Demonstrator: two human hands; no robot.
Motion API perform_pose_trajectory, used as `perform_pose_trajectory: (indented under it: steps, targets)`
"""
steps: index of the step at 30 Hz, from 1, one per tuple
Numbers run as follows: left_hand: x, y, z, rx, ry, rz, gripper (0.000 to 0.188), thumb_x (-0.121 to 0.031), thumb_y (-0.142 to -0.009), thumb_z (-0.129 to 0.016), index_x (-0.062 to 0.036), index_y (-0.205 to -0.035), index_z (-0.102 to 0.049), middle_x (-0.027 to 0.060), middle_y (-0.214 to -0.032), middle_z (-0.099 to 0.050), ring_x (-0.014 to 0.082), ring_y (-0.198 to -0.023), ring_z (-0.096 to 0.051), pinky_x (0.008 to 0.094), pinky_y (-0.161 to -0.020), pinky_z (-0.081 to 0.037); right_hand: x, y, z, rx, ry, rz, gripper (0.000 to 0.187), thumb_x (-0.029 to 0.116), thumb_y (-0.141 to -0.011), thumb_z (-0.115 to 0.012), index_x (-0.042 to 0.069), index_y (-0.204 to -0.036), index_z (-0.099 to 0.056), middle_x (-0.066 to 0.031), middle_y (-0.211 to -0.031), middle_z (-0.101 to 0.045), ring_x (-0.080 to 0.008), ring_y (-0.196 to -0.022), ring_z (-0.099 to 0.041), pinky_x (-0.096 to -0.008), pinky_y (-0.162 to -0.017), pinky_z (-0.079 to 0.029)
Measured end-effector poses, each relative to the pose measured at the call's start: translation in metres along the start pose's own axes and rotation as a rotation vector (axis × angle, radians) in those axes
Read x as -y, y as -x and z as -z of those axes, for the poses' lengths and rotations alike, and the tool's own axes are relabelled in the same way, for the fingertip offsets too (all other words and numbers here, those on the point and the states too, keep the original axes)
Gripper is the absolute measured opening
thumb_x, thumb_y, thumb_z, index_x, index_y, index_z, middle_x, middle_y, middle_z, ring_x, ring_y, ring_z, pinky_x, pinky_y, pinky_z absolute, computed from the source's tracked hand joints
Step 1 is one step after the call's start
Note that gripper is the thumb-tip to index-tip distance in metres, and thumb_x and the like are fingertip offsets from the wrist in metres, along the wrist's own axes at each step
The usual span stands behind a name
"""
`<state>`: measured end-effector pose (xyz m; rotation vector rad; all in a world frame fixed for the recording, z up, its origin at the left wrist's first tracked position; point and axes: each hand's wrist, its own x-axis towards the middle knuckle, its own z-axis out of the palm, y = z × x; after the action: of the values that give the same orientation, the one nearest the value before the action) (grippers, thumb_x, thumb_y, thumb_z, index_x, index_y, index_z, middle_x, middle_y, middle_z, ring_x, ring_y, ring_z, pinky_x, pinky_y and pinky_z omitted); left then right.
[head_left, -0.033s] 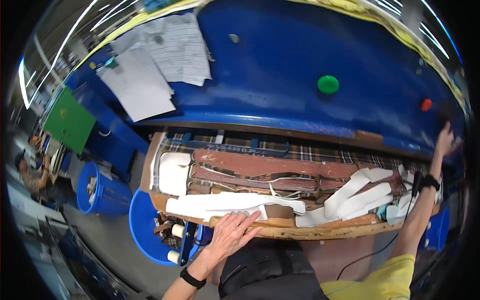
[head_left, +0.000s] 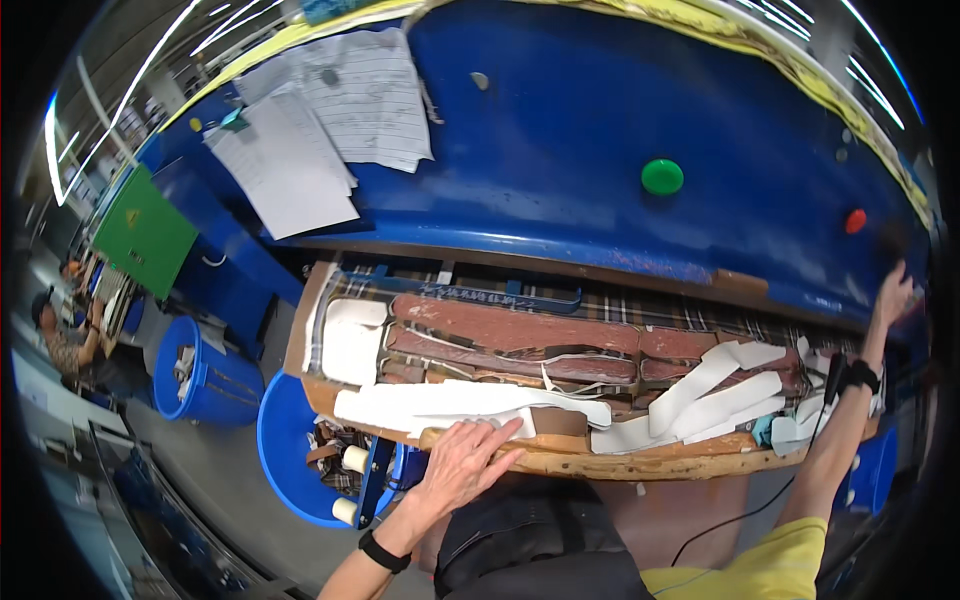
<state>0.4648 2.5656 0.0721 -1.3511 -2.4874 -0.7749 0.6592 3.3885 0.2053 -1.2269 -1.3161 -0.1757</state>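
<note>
My left hand (head_left: 465,462) lies on the wooden front edge (head_left: 640,463) of the work surface, its fingers stretched out and apart with nothing in them. Its fingertips are close to a stack of long white strips (head_left: 440,402). My right hand (head_left: 893,295) reaches out to the far right side of the blue machine (head_left: 540,130); it is blurred and its fingers are partly hidden. On the surface lie worn reddish-brown long blocks (head_left: 510,325) with plaid fabric under and between them. More white strips (head_left: 715,400) are spread at the right, and a white piece (head_left: 350,345) lies at the left.
A green button (head_left: 662,177) and a red one (head_left: 855,221) sit on the machine's front. Paper sheets (head_left: 285,165) hang at its upper left. Blue bins (head_left: 285,470) stand at the left, one holding scraps. A black cable (head_left: 740,520) hangs near my right arm. Another person (head_left: 75,340) is at far left.
The whole view has shifted slightly. My right hand is a little lower at the machine's right side; my left hand stays on the wooden edge.
</note>
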Motion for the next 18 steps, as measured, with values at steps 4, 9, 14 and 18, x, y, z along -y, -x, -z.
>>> perform_pose_trajectory:
  steps: [4,9,14,18]
  targets:
    - [0.011,0.021,-0.013,-0.187,0.147,-0.004,0.036,-0.027,-0.089,-0.072,-0.0059,-0.117,-0.066,0.0086,-0.081,-0.063,0.0251,-0.073,-0.061,0.0379,-0.071,-0.046,-0.028,-0.103,0.005,0.596,-0.173,-0.190,0.096,0.076,-0.090,-0.042,-0.012,-0.127,-0.057,-0.0268,-0.122,-0.064,-0.0378,-0.118,-0.058,-0.0439,-0.099,-0.040]
    - [-0.014,-0.024,0.009,0.270,-0.038,0.101,0.033,-0.030,-0.092,-0.068,-0.0046,-0.113,-0.067,0.0120,-0.083,-0.067,0.0267,-0.080,-0.066,0.0368,-0.078,-0.049,-0.063,-0.018,0.034,0.480,-0.258,-0.127,0.095,0.073,-0.093,-0.041,-0.009,-0.138,-0.049,-0.0268,-0.139,-0.055,-0.0346,-0.133,-0.049,-0.0380,-0.109,-0.035]
    - [-0.064,-0.094,0.047,-0.066,-0.308,-0.356,0.071,-0.026,-0.086,-0.072,-0.0080,-0.147,-0.041,0.0214,-0.143,-0.047,0.0315,-0.133,-0.047,0.0514,-0.108,-0.035,-0.036,0.013,0.087,0.496,-0.456,-0.138,0.084,0.063,-0.098,-0.044,-0.009,-0.141,-0.046,-0.0254,-0.142,-0.053,-0.0314,-0.138,-0.045,-0.0356,-0.112,-0.032]
    - [-0.087,-0.157,0.051,-0.277,-0.586,-0.474,0.090,-0.025,-0.081,-0.075,-0.0060,-0.155,-0.027,0.0208,-0.159,-0.028,0.0310,-0.148,-0.028,0.0545,-0.118,-0.022,-0.005,0.034,0.118,0.452,-0.475,-0.118,0.084,0.064,-0.098,-0.044,-0.010,-0.139,-0.047,-0.0247,-0.141,-0.054,-0.0314,-0.136,-0.047,-0.0359,-0.111,-0.033]
